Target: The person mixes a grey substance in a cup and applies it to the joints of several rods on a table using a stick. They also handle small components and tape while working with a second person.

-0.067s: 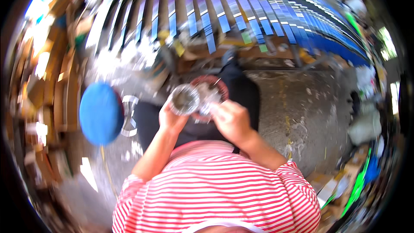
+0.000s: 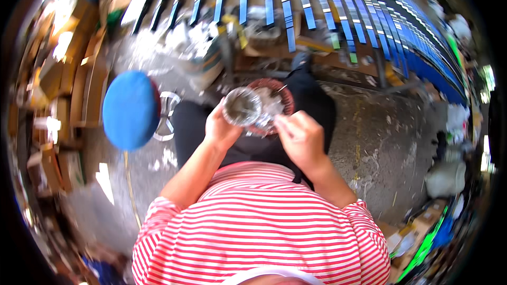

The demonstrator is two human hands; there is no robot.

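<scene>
My left hand is closed round the side of a round clear bowl, tilted so that its inside shows. Right behind the bowl is a reddish-brown basket at my lap, with crumpled clear plastic in it. At the basket's near right side is my right hand, its fingers pinched together at the edge of the plastic. Whatever lies between those fingertips is too small and blurred to name.
A blue round-topped stool stands on the floor to my left. Ahead hangs a long row of blue and black strips. Cardboard boxes are stacked at the far left. A pale bucket sits at the right.
The whole view has shifted, so the hands, bowl and basket appear slightly higher and farther right. Both hands keep much the same pose, the left still on the bowl.
</scene>
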